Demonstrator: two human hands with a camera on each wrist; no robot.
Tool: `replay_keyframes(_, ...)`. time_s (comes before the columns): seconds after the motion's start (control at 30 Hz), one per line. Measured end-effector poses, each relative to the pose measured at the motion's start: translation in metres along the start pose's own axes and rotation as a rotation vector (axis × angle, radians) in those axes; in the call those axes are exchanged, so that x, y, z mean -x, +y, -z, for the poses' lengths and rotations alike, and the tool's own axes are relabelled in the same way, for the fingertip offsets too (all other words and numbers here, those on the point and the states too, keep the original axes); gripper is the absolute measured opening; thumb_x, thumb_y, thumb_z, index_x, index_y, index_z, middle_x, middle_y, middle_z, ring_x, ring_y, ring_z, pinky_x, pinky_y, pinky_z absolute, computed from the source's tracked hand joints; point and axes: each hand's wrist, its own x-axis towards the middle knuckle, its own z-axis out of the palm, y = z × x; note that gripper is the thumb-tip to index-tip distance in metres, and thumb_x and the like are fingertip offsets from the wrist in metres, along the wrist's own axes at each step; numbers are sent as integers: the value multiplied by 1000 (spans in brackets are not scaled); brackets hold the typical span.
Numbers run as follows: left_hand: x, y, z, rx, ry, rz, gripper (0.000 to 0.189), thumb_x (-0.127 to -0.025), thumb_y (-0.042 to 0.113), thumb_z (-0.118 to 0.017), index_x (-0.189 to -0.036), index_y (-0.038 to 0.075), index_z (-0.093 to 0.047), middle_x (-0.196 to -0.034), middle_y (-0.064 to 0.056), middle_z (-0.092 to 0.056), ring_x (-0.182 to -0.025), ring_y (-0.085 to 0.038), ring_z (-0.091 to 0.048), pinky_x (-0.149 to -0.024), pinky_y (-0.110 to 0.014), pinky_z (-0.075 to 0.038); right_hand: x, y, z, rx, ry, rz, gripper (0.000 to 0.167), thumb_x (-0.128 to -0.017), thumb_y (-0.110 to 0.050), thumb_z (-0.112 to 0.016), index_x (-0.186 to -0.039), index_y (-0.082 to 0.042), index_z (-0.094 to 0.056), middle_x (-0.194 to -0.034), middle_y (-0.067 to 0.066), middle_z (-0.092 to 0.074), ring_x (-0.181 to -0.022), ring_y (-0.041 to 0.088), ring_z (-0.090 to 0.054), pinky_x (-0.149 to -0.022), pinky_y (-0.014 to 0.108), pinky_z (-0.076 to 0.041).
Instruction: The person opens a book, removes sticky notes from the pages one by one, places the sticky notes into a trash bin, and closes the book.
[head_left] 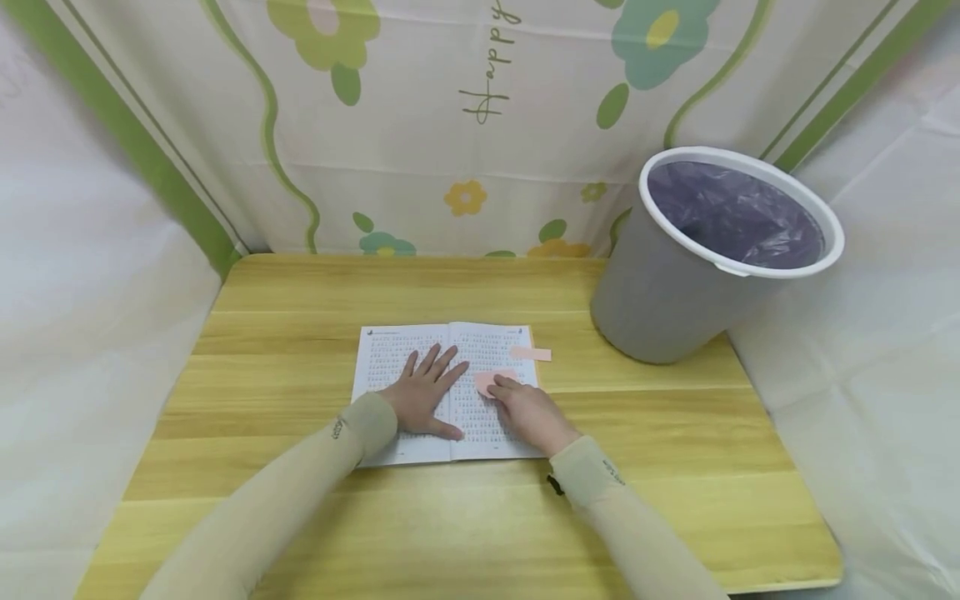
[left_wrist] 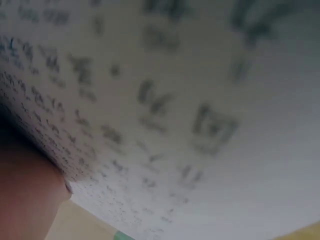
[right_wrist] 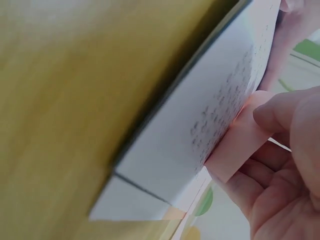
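Observation:
An open book [head_left: 491, 337] with printed pages lies flat on the wooden table. Fingers spread, my left hand [head_left: 423, 396] rests across its left page and the centre fold; the left wrist view shows mostly blurred print [left_wrist: 210, 125] and part of that hand [left_wrist: 27, 185]. Over the right page, my right hand [head_left: 532, 414] pinches a pink paper slip [head_left: 486, 382] between thumb and fingers. Seen from the right wrist, this slip [right_wrist: 237, 142] is held close against the page. A second pink strip [head_left: 534, 354] lies on the right page's upper part and sticks out past its edge.
A grey bin [head_left: 660, 292] with a white rim and a dark purple liner stands at the table's back right. Behind the wooden table [head_left: 300, 292] hangs a flower-patterned cloth [head_left: 420, 142], with pale cloth at both sides.

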Motion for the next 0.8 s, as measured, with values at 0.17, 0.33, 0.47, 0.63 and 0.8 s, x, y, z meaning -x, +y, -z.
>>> replay_keyframes(0.17, -2, -8, -11, 26, 81, -32, 124, -68, 96, -39, -161, 22, -3, -165, -7, 12, -149, -34, 14, -116, -61, 4, -1, -2, 2, -40, 21, -11, 29, -97, -11, -62, -125, -3, -67, -134, 17, -60, -116, 35, -62, -97, 46, -50)
replay_keyframes(0.33, -3, -9, -14, 22, 69, -25, 126, -67, 96, -41, -161, 23, -1, -165, -6, 14, -149, -32, 16, -115, -60, 6, -1, -3, 0, -80, 36, -39, 28, -98, -11, -62, -124, -4, -68, -131, 17, -63, -113, 35, -64, -97, 46, -50)
replay_keyframes(0.47, -1, -4, -7, 26, 36, -8, 126, -67, 95, -44, -161, 22, 0, -165, -7, 14, -149, -33, 15, -115, -60, 7, 1, -3, 0, -101, 80, -58, 25, -98, -10, -62, -121, -5, -70, -127, 15, -65, -112, 32, -65, -97, 44, -50)
replay_keyframes(0.63, 4, 4, 7, 49, -20, 7, 125, -70, 90, -51, -161, 21, -2, -165, -10, 13, -149, -36, 12, -115, -61, 6, 3, -4, 3, -150, 85, -108, 25, -100, -12, -58, -123, -7, -69, -122, 13, -68, -110, 30, -66, -96, 44, -51)
replay_keyframes(0.8, 6, 7, 11, 62, -37, 13, 125, -71, 87, -55, -161, 19, -2, -165, -11, 13, -149, -36, 13, -115, -60, 7, 4, -6, 5, -160, 67, -145, 26, -102, -14, -56, -125, -8, -68, -121, 10, -69, -108, 29, -67, -95, 43, -52)
